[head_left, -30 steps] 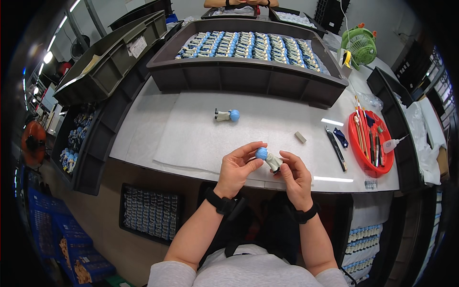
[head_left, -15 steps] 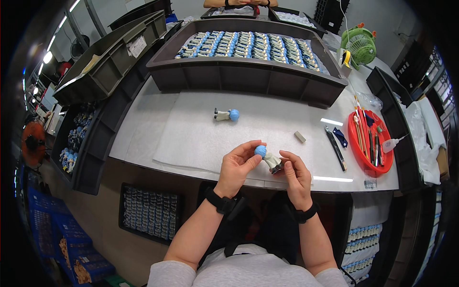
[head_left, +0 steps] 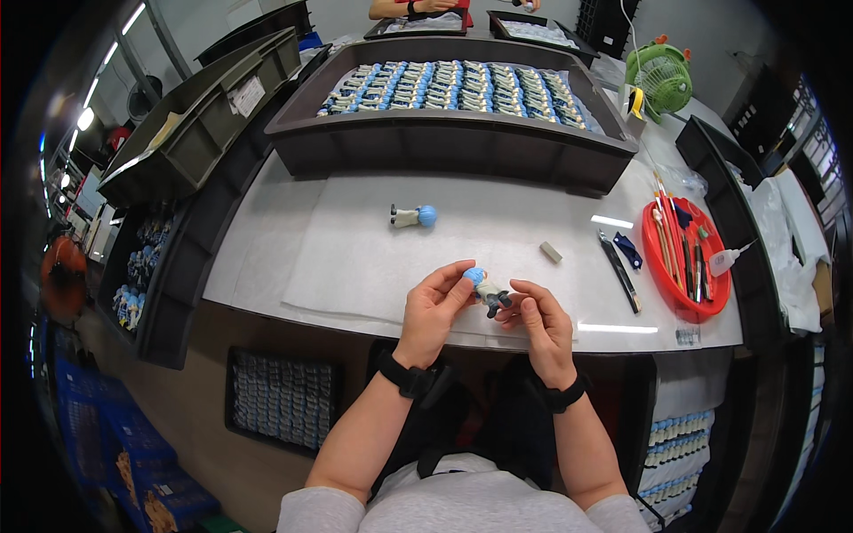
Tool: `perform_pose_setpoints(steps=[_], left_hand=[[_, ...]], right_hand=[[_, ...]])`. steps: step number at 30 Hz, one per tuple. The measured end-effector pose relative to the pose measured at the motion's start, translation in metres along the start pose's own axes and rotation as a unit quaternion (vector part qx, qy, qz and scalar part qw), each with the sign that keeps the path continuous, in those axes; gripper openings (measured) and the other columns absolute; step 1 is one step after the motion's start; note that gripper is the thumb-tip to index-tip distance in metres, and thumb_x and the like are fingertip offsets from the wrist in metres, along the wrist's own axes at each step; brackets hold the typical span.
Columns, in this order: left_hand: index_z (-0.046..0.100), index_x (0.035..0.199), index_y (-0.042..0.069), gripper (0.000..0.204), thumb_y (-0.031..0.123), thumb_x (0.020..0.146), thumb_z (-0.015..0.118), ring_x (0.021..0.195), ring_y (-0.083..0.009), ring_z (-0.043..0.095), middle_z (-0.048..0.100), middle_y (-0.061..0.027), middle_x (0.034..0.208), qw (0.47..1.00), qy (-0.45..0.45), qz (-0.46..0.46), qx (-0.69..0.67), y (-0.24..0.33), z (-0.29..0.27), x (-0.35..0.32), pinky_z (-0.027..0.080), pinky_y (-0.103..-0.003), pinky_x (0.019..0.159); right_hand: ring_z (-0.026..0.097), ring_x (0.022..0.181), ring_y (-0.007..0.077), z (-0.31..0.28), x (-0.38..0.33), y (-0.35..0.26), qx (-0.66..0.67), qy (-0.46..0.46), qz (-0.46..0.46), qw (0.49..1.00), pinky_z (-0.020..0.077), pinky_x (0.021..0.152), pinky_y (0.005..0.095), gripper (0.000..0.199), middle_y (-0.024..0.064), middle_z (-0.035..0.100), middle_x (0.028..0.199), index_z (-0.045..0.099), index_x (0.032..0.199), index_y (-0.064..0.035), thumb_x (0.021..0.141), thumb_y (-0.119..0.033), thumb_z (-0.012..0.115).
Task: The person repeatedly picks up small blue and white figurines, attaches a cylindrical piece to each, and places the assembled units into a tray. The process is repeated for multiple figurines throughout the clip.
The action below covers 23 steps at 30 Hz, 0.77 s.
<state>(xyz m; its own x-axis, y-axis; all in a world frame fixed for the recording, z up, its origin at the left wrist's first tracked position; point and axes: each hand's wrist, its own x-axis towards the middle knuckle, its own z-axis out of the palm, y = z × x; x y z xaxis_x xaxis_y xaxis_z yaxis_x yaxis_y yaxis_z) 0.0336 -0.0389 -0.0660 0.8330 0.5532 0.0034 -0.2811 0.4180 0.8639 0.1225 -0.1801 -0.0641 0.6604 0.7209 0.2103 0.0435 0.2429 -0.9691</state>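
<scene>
A small figurine (head_left: 488, 290) with a light blue head, cream body and dark shoes is held over the near edge of the table. My left hand (head_left: 430, 313) pinches it by the head between thumb and fingers. Beside its feet is my right hand (head_left: 545, 330), its fingers apart and slightly curled; whether a fingertip touches the shoes I cannot tell. A second blue-headed figurine (head_left: 413, 216) lies on the white sheet (head_left: 346, 258), head to the right. Right of it rests a small grey block (head_left: 551, 252).
Behind the sheet stands a large dark tray (head_left: 444, 147) of figurines in rows. At right are a black-handled cutter (head_left: 619, 271), a red dish (head_left: 649, 253) of brushes, a white bottle (head_left: 724, 261) and a green fan (head_left: 659, 80). Crates line the left. A co-worker's hands (head_left: 434, 6) show at the back.
The held figurine has turned in my left hand, its feet swinging up and its front now showing. My right fingers have shifted slightly left. The co-worker's hands have moved apart.
</scene>
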Motion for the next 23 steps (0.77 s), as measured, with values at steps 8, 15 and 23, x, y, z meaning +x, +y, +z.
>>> perform_pose_setpoints(steps=[8,15,23], left_hand=[[0.054,0.114,-0.005,0.031,-0.004,0.083,0.055,0.102,-0.0181,0.056,0.057,-0.0146,0.115,0.995,-0.052,0.042,0.070,-0.001,0.000,-0.002,0.045,-0.029,0.090],[0.042,0.125,-0.002,0.037,0.016,0.094,0.049,0.107,-0.0217,0.053,0.051,-0.0162,0.121,0.996,-0.024,0.030,0.079,-0.005,-0.002,0.002,0.042,-0.033,0.096],[0.042,0.126,0.000,0.036,0.015,0.094,0.048,0.106,-0.0195,0.053,0.052,-0.0141,0.119,0.991,0.005,0.023,0.129,-0.008,-0.016,0.009,0.042,-0.030,0.097]], right_hand=[[0.056,0.072,0.0088,-0.009,0.002,-0.006,-0.120,-0.003,-0.043,0.992,0.0472,0.065,0.0235,0.026,0.0060,0.061,0.083,0.056,0.112,-0.0003,0.087,-0.010,0.058],[0.061,0.082,0.0131,-0.055,-0.026,-0.041,0.020,-0.001,-0.067,0.998,0.0485,0.070,0.0254,0.028,0.0091,0.064,0.096,0.056,0.113,-0.0008,0.086,-0.007,0.059],[0.062,0.097,0.0193,-0.249,-0.124,-0.064,-0.146,0.333,-0.140,0.921,0.0494,0.086,0.0308,0.025,0.0114,0.063,0.106,0.055,0.113,-0.0002,0.090,0.002,0.048]])
